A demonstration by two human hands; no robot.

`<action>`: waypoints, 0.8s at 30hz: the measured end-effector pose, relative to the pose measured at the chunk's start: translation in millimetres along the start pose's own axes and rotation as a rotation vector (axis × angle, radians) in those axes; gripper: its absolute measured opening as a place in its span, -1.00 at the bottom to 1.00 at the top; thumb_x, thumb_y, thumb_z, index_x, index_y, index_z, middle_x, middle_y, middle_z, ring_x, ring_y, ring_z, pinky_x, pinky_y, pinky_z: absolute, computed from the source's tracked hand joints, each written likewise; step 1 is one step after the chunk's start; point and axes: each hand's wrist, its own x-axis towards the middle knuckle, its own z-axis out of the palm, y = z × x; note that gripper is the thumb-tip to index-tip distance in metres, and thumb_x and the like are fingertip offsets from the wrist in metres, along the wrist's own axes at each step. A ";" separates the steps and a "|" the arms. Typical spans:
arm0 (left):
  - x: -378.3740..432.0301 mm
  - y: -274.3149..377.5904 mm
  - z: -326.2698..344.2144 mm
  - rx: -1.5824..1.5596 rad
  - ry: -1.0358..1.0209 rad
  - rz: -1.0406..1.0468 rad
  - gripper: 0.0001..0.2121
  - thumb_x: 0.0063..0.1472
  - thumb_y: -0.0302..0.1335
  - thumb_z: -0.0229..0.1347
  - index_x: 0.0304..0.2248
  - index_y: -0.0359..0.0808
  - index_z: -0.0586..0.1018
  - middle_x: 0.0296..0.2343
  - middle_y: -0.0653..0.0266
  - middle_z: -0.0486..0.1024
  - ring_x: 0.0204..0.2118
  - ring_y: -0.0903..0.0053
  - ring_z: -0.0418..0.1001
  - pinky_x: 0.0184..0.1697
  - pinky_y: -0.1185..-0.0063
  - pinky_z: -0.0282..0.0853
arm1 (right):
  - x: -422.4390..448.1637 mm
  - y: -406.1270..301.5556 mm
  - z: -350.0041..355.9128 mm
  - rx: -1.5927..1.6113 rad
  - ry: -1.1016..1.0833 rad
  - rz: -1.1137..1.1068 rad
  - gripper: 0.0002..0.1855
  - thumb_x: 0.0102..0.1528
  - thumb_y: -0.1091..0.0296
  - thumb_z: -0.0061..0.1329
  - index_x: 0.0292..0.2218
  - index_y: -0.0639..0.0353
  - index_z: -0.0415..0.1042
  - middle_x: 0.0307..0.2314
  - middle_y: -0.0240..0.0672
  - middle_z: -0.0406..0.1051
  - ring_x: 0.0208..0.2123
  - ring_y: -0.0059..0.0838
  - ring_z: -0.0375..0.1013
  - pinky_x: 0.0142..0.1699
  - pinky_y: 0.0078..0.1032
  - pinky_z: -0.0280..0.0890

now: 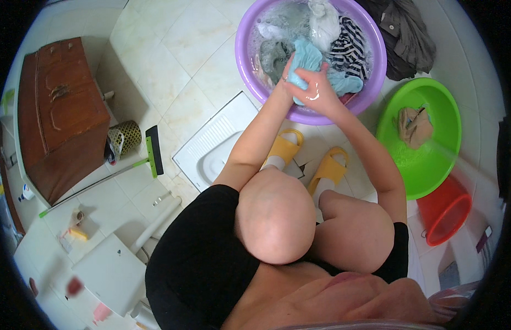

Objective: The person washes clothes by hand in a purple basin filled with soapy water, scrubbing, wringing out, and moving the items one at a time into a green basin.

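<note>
Both of my hands are over the near side of a round purple basin (241, 53), bunching a wet light-blue cloth (307, 55) between them. My left hand (287, 73) is mostly hidden behind the cloth and my other hand. My right hand (317, 93), wet and shiny, presses the cloth from the right with the thumb across it. Foamy water fills the basin. In it lie a white cloth (323, 27), a black-and-white striped garment (350, 49) and a dark grey-green cloth (274, 60). More light-blue fabric (344, 83) trails in the water under my right hand.
At right a green basin (441, 165) holds a beige cloth (416, 126), with a stream of water running in. A red bucket (447, 212) tilts behind it. Dark clothing (404, 37) lies beside the purple basin. A white squat toilet (214, 144) and a floor squeegee (154, 152) are at left.
</note>
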 end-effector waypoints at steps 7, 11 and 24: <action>-5.0 9.1 47.5 0.626 0.465 0.072 -0.63 0.10 -0.28 -0.11 -0.19 -0.41 0.27 -0.36 0.25 0.33 -0.22 0.56 0.26 -0.17 0.59 0.21 | -0.8 119.9 -34.0 -0.554 0.352 0.420 -0.69 0.01 0.14 -0.23 -0.41 0.26 0.25 -0.60 -0.06 0.34 -0.53 -0.10 0.36 -0.45 -0.26 0.25; -14.9 4.3 39.2 2.104 0.644 0.759 -0.44 -0.03 -0.30 0.01 -0.06 -0.40 0.15 -0.22 -0.09 0.18 -0.23 0.11 0.22 -0.13 0.39 0.15 | 1.8 120.0 -5.6 -0.673 0.374 0.208 -0.73 -0.08 0.18 -0.13 -0.37 0.13 0.18 -0.58 -0.14 0.32 -0.56 -0.18 0.36 -0.53 -0.30 0.26; 56.5 -23.2 -36.9 2.690 0.330 -0.195 -0.68 0.02 -0.30 -0.13 -0.25 -0.25 0.45 -0.26 0.10 0.37 -0.18 0.31 0.32 -0.16 0.43 0.20 | 15.8 199.2 36.6 -0.738 0.035 0.344 -0.58 -0.12 0.08 -0.13 -0.27 0.17 0.30 -0.39 -0.05 0.36 -0.35 -0.17 0.38 -0.29 -0.28 0.28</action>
